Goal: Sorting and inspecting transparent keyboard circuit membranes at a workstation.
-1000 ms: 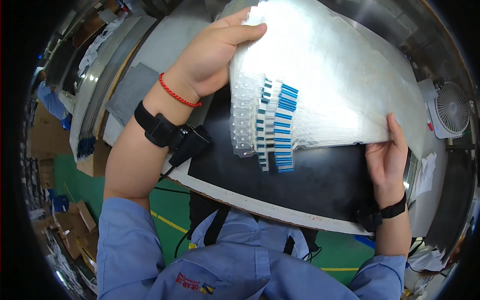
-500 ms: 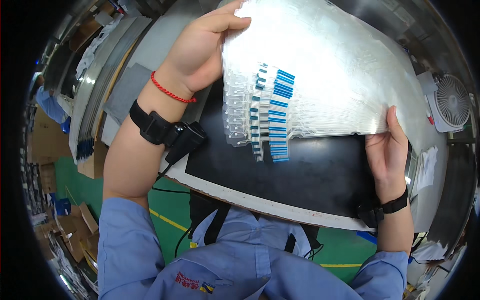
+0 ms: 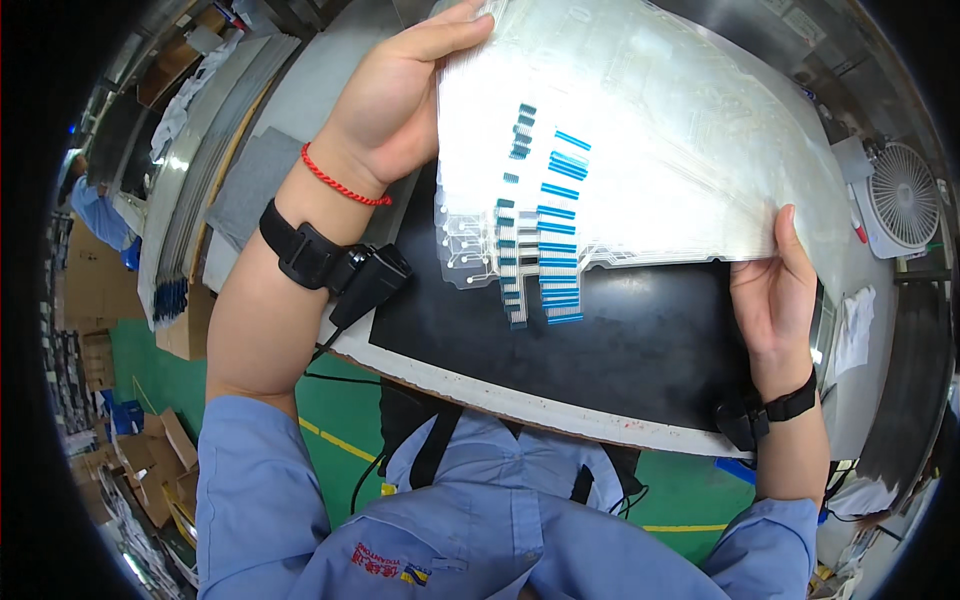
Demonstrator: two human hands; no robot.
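Between my two hands is a fanned stack of thin clear plastic circuit sheets (image 3: 640, 150), printed with fine silvery lines. Ribbon tails with blue and dark green ends stick out in overlapping rows along the near left part. My left hand (image 3: 400, 95) grips the stack's left edge high up, thumb on top and the other fingers hidden beneath. At the near right corner, my right hand (image 3: 775, 290) pinches the sheets, its thumb over the edge. The stack is tilted above a black mat (image 3: 560, 350) on the worktable.
A white fan (image 3: 900, 200) stands at the right, with a red-tipped pen (image 3: 858, 232) beside it. Tall stacks of sheets (image 3: 215, 170) lie to the left. Cardboard boxes (image 3: 155, 455) sit on the green floor. Someone in blue (image 3: 100, 215) is at the far left.
The sheets have shifted in their fan, so the blue and green tail ends sit in different rows and fewer round printed dots show at the left edge. Both hands stay nearly in place.
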